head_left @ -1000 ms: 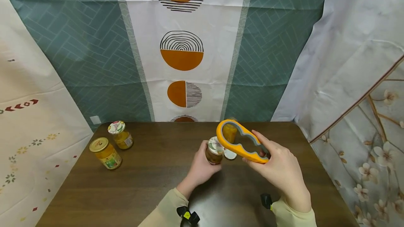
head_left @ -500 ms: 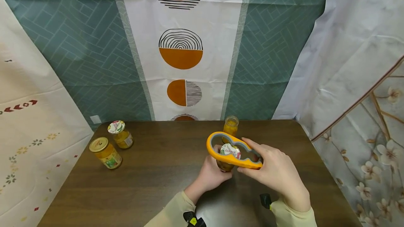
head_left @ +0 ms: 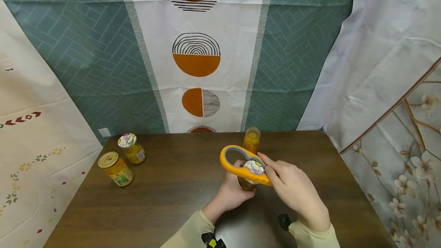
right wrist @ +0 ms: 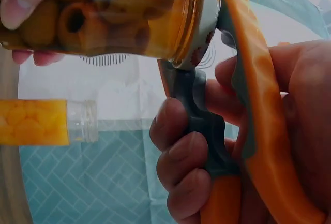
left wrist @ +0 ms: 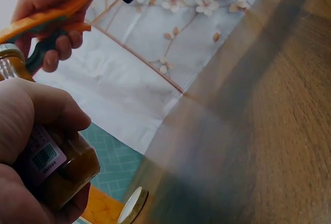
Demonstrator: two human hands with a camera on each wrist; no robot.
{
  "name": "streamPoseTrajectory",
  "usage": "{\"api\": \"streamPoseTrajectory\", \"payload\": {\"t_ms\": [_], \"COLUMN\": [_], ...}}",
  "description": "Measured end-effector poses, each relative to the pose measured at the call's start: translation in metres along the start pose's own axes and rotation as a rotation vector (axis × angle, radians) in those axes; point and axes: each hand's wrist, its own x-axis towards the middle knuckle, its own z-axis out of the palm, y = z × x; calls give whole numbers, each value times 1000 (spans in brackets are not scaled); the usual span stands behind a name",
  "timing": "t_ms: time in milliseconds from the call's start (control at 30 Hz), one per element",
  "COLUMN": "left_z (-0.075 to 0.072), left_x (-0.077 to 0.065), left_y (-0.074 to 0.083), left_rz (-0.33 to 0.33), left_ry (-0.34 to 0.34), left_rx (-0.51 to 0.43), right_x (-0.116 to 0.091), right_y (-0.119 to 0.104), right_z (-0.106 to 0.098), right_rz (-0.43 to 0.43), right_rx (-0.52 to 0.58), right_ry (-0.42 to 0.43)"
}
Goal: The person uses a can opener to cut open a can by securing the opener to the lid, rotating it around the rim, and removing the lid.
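My left hand (head_left: 232, 191) grips a glass jar (right wrist: 114, 19) of amber-coloured fruit round its body, its patterned lid (head_left: 254, 167) upward in the head view. With my right hand (head_left: 296, 186) I hold an orange jar opener (right wrist: 266, 94) with a grey, scalloped inner lining. The opener lies across the top of the jar, its arms on either side of the lid. In the right wrist view the fingers curl round both handles, and the grey lining sits right at the lid's edge. Part of the jar is hidden by the left hand and the opener.
Behind the hands stands a lidless jar (head_left: 252, 141) with yellow contents. A loose lid (left wrist: 133, 206) lies on the wooden table (head_left: 165, 202). Two lidded jars, one gold-topped (head_left: 118, 171) and one with a patterned lid (head_left: 135, 152), stand at the left.
The jar has moved right and slightly nearer, under the opener. The opener has come left and down over the lid, and the right hand's fingers have drawn in along its handles.
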Motion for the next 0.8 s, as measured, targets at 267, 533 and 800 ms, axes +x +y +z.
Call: {"api": "streamPoseTrajectory", "payload": {"t_ms": [267, 533, 800], "left_z": [-10, -9, -10], "left_x": [-1, 1, 0], "left_y": [28, 30, 30], "left_rz": [58, 5, 3], "left_ry": [30, 37, 53], "left_rx": [-7, -16, -21], "right_x": [1, 1, 1], "right_y": [-9, -15, -14], "right_z": [5, 10, 13], "right_rz": [6, -17, -25], "right_rx": [6, -55, -56], "right_ry": [-20, 60, 88]}}
